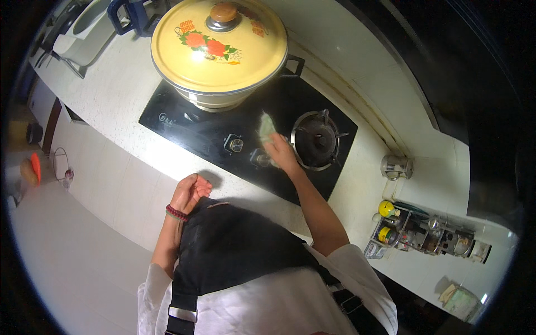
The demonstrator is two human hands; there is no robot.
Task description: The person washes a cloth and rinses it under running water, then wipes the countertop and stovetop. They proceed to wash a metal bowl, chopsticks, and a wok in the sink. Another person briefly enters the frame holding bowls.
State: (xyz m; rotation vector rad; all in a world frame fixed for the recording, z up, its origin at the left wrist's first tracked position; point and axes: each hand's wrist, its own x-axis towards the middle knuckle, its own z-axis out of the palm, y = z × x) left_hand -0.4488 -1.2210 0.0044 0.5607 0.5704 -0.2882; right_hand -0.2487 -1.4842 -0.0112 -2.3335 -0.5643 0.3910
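My right hand (pixel 281 151) presses a pale green cloth (pixel 266 127) against the black glass gas cooktop (pixel 201 125). It is between the right burner (pixel 319 140) and a control knob (pixel 261 159), which it partly covers. Another knob (pixel 236 145) lies to its left. My left hand (pixel 191 192) holds nothing; its fingers are loosely curled above the counter's front edge, and a dark red bead bracelet (pixel 176 212) circles the wrist. A large pot with a yellow, flower-painted lid (pixel 247 63) covers the cooktop's left burner area.
Beyond the right burner, a metal mug (pixel 396 167) stands near the wall. A condiment rack (pixel 427 236) with jars and bottles is at the right, with a tissue pack (pixel 462 303) farther along. A blue handle (pixel 130 19) and a white container (pixel 81 44) are at the far left.
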